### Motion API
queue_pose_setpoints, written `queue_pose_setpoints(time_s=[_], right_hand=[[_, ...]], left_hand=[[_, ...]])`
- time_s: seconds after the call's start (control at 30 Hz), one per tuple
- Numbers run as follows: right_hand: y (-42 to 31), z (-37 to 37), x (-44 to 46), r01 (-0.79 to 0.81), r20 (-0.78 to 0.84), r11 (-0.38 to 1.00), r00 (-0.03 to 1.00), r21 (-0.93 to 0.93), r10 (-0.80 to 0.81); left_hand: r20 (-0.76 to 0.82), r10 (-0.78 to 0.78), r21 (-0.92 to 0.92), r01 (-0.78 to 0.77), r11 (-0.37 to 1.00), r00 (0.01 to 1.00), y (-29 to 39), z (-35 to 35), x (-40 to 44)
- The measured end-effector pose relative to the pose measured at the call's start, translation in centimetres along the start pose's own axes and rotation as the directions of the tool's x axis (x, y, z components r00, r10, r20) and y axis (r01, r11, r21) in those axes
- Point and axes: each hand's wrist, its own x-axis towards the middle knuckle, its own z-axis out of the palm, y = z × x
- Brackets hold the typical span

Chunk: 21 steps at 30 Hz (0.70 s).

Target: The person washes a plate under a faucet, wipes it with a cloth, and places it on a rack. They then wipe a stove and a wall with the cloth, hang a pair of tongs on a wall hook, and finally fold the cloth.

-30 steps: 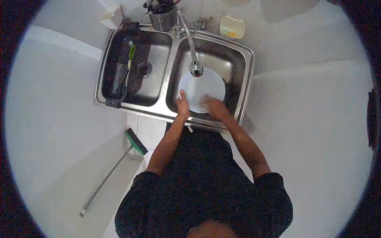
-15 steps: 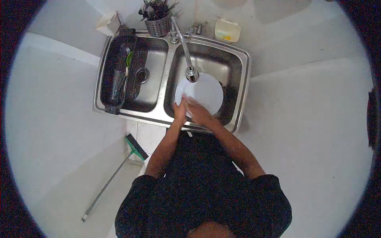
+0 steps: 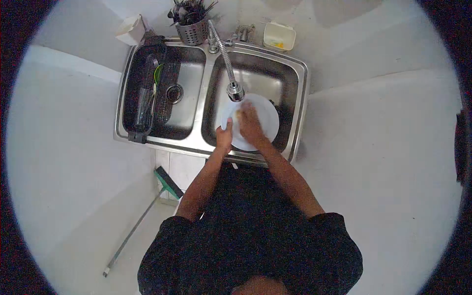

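Left hand (image 3: 224,137) grips the near-left rim of a round white plate (image 3: 268,120), which is inside the right basin of a stainless-steel double sink (image 3: 304,93). Above the plate's far-left edge hangs a chrome flexible-hose faucet (image 3: 227,64). Right hand (image 3: 251,127), blurred, closes around a small yellowish piece (image 3: 239,114) over the plate. Beyond the plate, rightward, stands a rectangular cream tub (image 3: 276,30).

White plate (image 3: 268,125) over the right sink basin (image 3: 268,73)
The left hand (image 3: 224,138) grips its rim, thumb on top; the blurred right hand (image 3: 251,127) is over its face, something yellowish (image 3: 239,114) at the fingers (image 3: 247,111), near the tap head (image 3: 235,92).
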Motion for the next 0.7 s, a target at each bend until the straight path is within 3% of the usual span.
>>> queue_pose_setpoints(time_s=[0.17,0.2,0.27,0.33,0.5,0.6,0.7], right_hand=[[-4.1,-1.0,-0.2,0.044,0.209,0.920,0.969,0.388,-0.134],[-3.8,-0.5,-0.5,0.038,0.226,0.889,0.961,0.456,-0.157],[-2.3,-0.9,-1.5,0.053,0.357,0.907,0.908,0.418,-0.218],[-0.3,-2.2,-3.0,0.062,0.411,0.946,0.890,0.318,-0.196],[3.6,-4.2,-3.2,-0.051,0.216,0.998,0.975,-0.028,0.056],[1.9,-6.9,-0.1,-0.185,0.014,0.982,0.982,-0.033,0.186],[1.6,-3.6,1.4,-0.201,-0.273,0.954,0.926,0.224,0.259]], left_hand=[[0.092,-0.209,-0.275,0.227,0.934,0.974,-0.1,-1.7,1.9],[0.113,-0.148,-0.279,0.174,0.945,0.983,0.0,-1.6,1.9],[0.150,-0.029,-0.288,0.072,0.955,0.988,0.1,-1.2,1.2],[0.055,-0.021,-0.175,0.031,0.984,0.998,0.4,-0.7,0.5],[-0.057,0.008,-0.044,-0.010,0.999,0.998,1.8,0.7,-1.1],[-0.058,-0.007,0.002,0.007,1.000,0.998,0.3,-0.1,0.1],[-0.142,0.026,0.151,-0.004,0.989,0.990,-2.2,-1.0,2.1]])
